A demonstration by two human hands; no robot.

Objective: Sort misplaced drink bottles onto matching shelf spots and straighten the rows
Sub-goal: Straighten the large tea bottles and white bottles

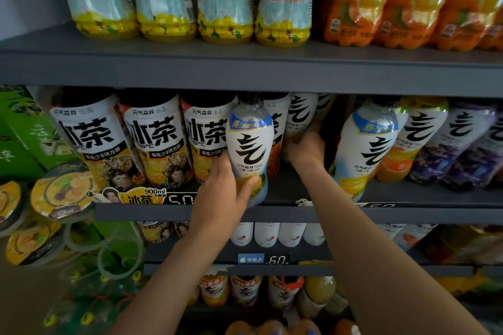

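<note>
My left hand (226, 193): at 7 o'clock of the middle shelf (272, 213), I grasp the white-and-blue bottle (250, 149) low down, thumb across its yellow base, fingers curled behind it.
White-and-blue bottle: upright at the shelf's front edge, in front of the iced-tea bottles (152, 139), which stand at its 9 o'clock.
My right hand (307, 149): at 3 o'clock of that bottle, reaching deeper into the shelf; fingers are curled around a white bottle further back (300, 117), gripping it.
Matching bottle (367, 144): at 3 o'clock of my right hand, leaning left.
Purple-labelled bottles (462, 141): further out at 3 o'clock.
Top shelf (245, 68): at 12 o'clock, pear-juice bottles (223, 0) in a row.
</note>
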